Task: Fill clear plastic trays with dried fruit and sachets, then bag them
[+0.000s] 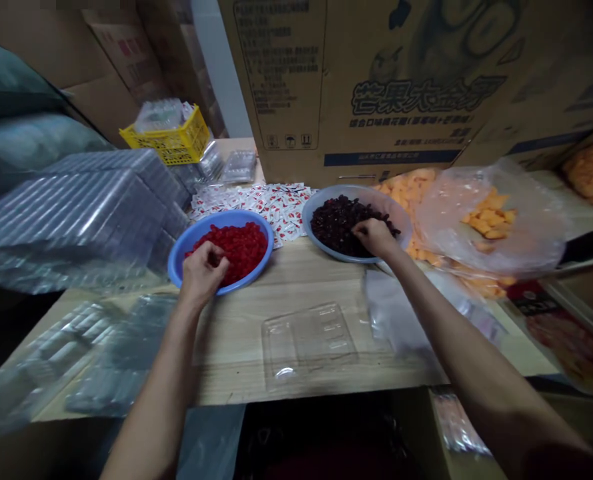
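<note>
My left hand (203, 272) is at the near left side of a blue bowl (175, 261) heaped with red dried fruit pieces (243, 250). Its fingers are curled in a pinch over the fruit; what lies between them is hidden. Over a pale blue-white bowl (399, 212) of dark dried fruit (343, 223), my right hand (375, 237) reaches in with its fingertips pressed together at the pieces. I cannot make out what that pinch holds. Between my forearms a clear plastic tray (306, 340) with moulded compartments lies on the wooden table (231, 360).
Tall stacks of clear trays (101, 200) stand at the left. Small printed sachets (286, 210) spread behind the bowls. Orange fruit pieces (491, 217) and a plastic bag (441, 200) lie at the right, near clear film bags (401, 310). A large carton (296, 120) rises behind, beside a yellow crate (181, 143).
</note>
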Demonstrator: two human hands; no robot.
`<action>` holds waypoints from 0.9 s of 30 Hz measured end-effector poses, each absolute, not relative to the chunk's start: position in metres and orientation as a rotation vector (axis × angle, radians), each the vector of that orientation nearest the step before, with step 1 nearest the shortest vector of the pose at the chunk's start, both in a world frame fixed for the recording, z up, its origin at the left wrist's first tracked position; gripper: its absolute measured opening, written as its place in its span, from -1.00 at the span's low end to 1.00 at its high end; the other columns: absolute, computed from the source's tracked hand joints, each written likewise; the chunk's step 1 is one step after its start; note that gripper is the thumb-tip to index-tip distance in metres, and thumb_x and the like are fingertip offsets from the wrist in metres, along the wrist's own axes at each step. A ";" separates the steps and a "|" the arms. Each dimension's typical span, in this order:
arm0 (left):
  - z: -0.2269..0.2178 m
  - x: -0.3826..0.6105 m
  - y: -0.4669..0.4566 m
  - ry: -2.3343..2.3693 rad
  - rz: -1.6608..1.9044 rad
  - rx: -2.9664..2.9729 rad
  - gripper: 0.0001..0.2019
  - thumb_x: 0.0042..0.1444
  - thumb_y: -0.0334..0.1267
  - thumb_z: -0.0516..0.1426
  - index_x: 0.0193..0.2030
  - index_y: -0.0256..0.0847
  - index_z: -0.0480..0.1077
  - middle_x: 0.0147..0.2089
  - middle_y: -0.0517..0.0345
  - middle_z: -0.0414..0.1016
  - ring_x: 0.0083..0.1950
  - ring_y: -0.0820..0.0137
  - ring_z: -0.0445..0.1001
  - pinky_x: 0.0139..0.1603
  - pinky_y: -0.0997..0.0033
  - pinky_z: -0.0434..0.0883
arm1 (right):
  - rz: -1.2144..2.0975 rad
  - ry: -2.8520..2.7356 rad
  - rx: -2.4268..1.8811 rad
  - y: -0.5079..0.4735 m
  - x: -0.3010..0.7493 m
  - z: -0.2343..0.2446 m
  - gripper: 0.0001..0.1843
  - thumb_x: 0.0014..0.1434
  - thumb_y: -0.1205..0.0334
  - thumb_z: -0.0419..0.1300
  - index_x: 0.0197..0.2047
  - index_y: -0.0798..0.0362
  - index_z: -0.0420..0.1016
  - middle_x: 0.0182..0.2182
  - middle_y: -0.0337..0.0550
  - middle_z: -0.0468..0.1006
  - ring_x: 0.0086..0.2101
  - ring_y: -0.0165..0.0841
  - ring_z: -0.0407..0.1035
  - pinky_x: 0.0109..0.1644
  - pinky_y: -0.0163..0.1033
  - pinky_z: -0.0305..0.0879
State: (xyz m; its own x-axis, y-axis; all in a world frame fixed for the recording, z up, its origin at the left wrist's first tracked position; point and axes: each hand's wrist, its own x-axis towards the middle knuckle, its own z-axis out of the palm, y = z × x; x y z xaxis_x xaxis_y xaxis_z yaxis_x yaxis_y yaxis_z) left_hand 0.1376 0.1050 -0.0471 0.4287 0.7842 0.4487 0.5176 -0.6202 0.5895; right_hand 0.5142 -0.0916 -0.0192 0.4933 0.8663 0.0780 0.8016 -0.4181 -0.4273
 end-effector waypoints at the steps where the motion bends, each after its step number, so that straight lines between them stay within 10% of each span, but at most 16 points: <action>1: -0.045 0.137 0.098 1.115 1.163 2.235 -0.92 0.04 -0.32 0.23 -0.31 -0.20 0.42 -0.36 0.23 0.49 -0.41 0.45 0.40 -0.29 0.43 0.37 | 0.266 -1.395 -2.367 -0.074 0.520 -0.025 -0.84 0.23 0.46 0.18 -0.27 0.22 0.62 -0.25 0.02 0.66 -0.20 -0.25 0.53 0.01 -0.18 0.39; 6: -0.037 0.135 0.024 0.954 1.454 1.809 -0.71 0.08 -0.26 0.30 -0.05 -0.17 0.42 -0.20 0.18 0.51 -0.24 0.45 0.48 -0.16 0.43 0.43 | 0.386 -1.372 -2.462 -0.046 0.526 -0.054 -0.84 0.27 0.21 0.28 -0.23 0.16 0.54 -0.27 -0.14 0.60 -0.27 -0.35 0.50 -0.06 -0.14 0.43; 14: -0.059 0.192 -0.099 0.630 0.660 2.147 -0.84 0.32 -0.21 0.08 -0.10 -0.10 0.49 -0.12 0.06 0.59 -0.10 0.28 0.52 -0.04 0.24 0.39 | 0.169 -1.300 -2.347 -0.081 0.545 -0.046 -0.89 0.10 0.47 0.23 -0.29 0.19 0.59 -0.25 0.00 0.60 -0.16 -0.27 0.44 0.02 -0.24 0.30; 27: -0.067 0.216 -0.088 0.623 0.593 2.397 -0.77 0.32 -0.25 0.05 -0.07 -0.15 0.53 -0.08 -0.02 0.56 -0.02 0.19 0.41 0.05 0.09 0.30 | 0.352 -1.287 -2.136 -0.092 0.548 -0.048 -0.84 0.20 0.46 0.09 -0.23 0.21 0.50 -0.36 -0.05 0.62 -0.41 -0.39 0.44 -0.29 -0.34 0.31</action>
